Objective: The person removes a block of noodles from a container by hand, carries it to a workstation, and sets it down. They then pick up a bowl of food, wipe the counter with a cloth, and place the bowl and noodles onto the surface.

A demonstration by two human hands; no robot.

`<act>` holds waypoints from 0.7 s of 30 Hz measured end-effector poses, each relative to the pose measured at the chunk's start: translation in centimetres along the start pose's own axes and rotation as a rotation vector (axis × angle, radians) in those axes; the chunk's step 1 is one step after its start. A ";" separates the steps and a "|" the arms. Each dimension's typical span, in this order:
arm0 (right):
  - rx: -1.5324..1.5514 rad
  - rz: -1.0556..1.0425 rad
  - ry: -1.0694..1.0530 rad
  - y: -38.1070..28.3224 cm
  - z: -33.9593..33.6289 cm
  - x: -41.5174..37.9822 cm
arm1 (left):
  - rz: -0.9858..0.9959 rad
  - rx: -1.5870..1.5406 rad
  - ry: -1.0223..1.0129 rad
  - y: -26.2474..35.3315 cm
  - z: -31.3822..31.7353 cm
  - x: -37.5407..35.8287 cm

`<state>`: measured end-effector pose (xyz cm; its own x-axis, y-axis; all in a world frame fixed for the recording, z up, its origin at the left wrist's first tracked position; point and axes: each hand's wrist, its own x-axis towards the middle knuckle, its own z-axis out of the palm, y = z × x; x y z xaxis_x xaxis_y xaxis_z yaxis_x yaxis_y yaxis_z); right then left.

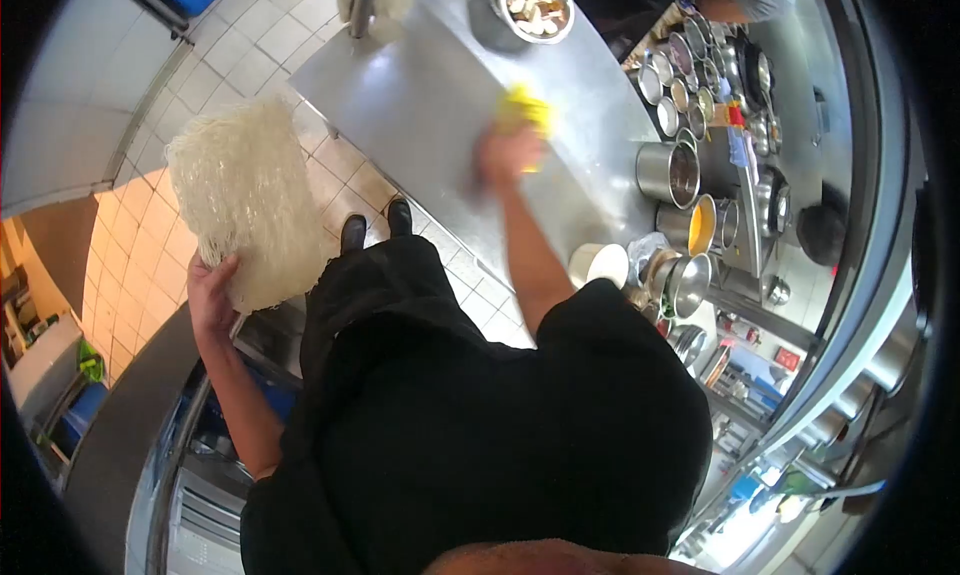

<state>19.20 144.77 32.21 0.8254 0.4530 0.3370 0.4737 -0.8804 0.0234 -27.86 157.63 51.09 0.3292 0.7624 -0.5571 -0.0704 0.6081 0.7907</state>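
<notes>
Left hand: I saw my left hand point(212, 293) out to the side, its grip closed on the lower edge of a pale, flat, rectangular slab of dried rice vermicelli point(245, 200), fingers wrapped round the bottom corner.
Noodle slab: it stood nearly upright above that hand, long axis running up and slightly away from me, held over the tiled floor point(255, 25) and well apart from the desk.
Right hand: my right hand point(507, 155) was stretched forward, palm down, pressing a bright yellow cloth point(527, 110) against the brushed stainless-steel desk point(420, 95); the fingers were bent over the cloth, and motion blur kept me from telling how tightly they gripped it.
Key relation: the slab lay to the left of the desk, with the left hand the only one on it; the right hand was the nearer to the desk surface and already touching it through the cloth.
Desk: a round steel bowl of pale chopped pieces point(535, 5) sat at its far end, beyond the cloth.
Right side: steel pots point(668, 172) and small seasoning tins point(680, 85) crowded the station beside the desk; a white round tub point(600, 265) stood near my right elbow.
Beyond: another person's arm point(735, 3) showed at the top edge.
</notes>
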 end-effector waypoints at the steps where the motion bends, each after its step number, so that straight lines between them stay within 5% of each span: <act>1: 0.202 -0.254 0.129 -3.7 0.2 -4.7 | 0.018 0.021 -0.026 0.6 0.4 0.4; 2: 0.395 -0.510 0.257 -6.7 0.3 -8.9 | 0.032 0.043 -0.054 1.1 0.7 0.7; 3: 0.472 -0.705 -0.067 -10.6 -8.0 -9.8 | 0.048 0.064 -0.083 1.5 1.1 1.0; 5: 0.678 -0.625 -0.379 -12.1 -12.6 -9.1 | 0.071 0.114 -0.122 2.3 2.0 1.9; 8: 0.686 -0.792 -0.208 -4.9 -5.9 -6.5 | 0.089 0.199 -0.133 2.8 2.7 2.6; 10: 0.062 -0.543 -0.370 2.0 -4.7 -0.8 | 0.062 0.218 -0.146 2.5 3.1 2.8; 11: -0.045 -0.450 0.101 8.6 2.1 1.8 | 0.026 0.218 -0.158 2.2 3.1 2.5; 12: -0.204 -0.402 0.300 15.9 8.8 4.3 | -0.011 0.220 -0.164 2.0 3.0 2.1; 13: -0.115 -0.031 -0.189 20.7 11.9 9.1 | -0.026 0.210 -0.168 1.6 3.2 1.7; 14: 0.000 0.212 -0.286 17.2 0.0 10.8 | -0.036 0.201 -0.175 1.2 3.8 1.3; 17: -0.169 0.334 -0.041 17.9 1.6 11.3 | -0.075 0.213 -0.246 0.2 5.9 1.2; 21: 0.007 0.176 -0.305 13.0 -5.3 0.8 | -0.067 0.303 -0.416 -0.3 9.6 3.6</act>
<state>24.40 132.90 37.76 0.9479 0.3162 0.0389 0.3170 -0.9483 -0.0169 -17.57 158.05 51.31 0.6742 0.5345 -0.5097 0.2193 0.5141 0.8292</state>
